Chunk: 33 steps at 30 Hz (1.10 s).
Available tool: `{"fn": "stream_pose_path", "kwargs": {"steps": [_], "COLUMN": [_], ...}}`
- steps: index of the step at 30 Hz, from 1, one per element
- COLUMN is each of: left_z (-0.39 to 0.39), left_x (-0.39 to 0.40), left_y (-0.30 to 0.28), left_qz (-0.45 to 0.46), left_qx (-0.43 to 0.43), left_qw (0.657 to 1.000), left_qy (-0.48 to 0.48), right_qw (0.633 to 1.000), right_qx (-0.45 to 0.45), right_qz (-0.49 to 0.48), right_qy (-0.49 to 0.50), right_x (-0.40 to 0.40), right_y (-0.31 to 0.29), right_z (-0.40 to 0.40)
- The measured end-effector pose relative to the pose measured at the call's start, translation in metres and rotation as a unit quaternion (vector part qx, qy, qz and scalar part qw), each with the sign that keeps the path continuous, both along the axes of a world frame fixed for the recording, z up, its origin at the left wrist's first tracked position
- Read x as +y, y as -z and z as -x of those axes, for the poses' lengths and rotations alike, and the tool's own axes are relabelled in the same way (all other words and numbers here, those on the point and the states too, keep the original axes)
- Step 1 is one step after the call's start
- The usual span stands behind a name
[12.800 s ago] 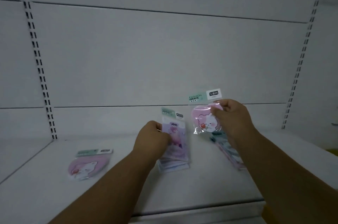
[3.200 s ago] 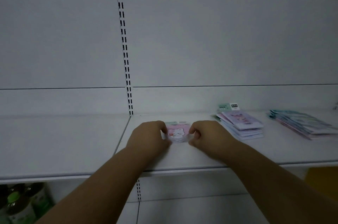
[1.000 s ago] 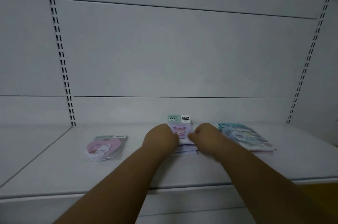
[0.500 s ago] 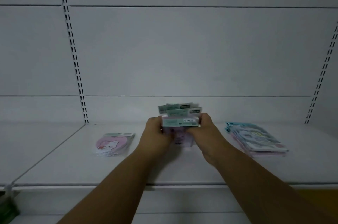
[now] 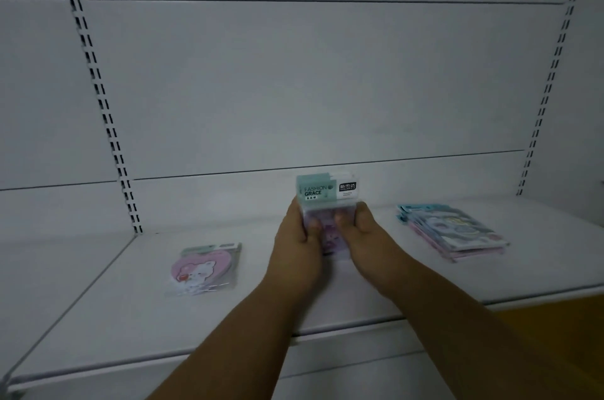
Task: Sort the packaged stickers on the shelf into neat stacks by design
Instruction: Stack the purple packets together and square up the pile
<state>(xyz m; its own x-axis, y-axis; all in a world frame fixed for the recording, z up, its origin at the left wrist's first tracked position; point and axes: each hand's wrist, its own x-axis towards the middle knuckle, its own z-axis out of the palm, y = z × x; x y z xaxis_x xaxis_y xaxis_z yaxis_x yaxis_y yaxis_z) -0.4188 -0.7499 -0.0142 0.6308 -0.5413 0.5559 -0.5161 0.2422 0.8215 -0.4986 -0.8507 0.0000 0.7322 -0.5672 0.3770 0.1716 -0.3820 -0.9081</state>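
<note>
White shelf (image 5: 98,318), both hands clasping purple stack (image 5: 327,200) upright

On the shelf (image 5: 98,318), a heart sticker pack (image 5: 204,269) is lying at the left and a stack of packs (image 5: 452,231) at the right. Between them, both hands (image 5: 295,242) (image 5: 366,233) are holding a bundle of packs (image 5: 327,195) upright.

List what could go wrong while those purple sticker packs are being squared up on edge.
1. The purple packs stand on edge, pinched between the left hand and right hand; the slick sleeves could fan out or topple on release.
2. The blue stack lies already skewed close to the right forearm; a sweep could scatter it.
</note>
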Motion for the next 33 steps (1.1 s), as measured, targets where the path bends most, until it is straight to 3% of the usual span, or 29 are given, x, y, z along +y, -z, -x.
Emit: {"fn": "stream_pose_path", "kwargs": {"steps": [4, 9, 23, 29, 33], "left_z": [-0.003, -0.009, -0.008, -0.01, -0.014], "left_x": [-0.002, -0.003, 0.01, 0.017, 0.018], "left_y": [-0.002, 0.0, -0.013, -0.02, -0.029], "left_qz": [-0.068, -0.205, -0.3, -0.308, -0.384], "left_qx": [-0.011, -0.044, -0.133, -0.033, -0.008], "left_qw": [0.997, 0.968, 0.93, 0.938, 0.916], "left_qy": [-0.024, -0.135, -0.165, -0.155, -0.117], "right_qw": [0.997, 0.976, 0.975, 0.971, 0.958], "right_qx": [0.049, 0.157, 0.146, 0.178, 0.246], "right_qz": [0.053, 0.147, 0.164, 0.158, 0.148], "right_qy": [-0.007, -0.031, -0.025, -0.006, 0.025], "right_x": [-0.007, -0.029, -0.042, -0.047, -0.047], "right_y": [-0.004, 0.004, 0.009, -0.004, -0.006], "right_z": [-0.002, 0.0, 0.001, 0.007, 0.006]}}
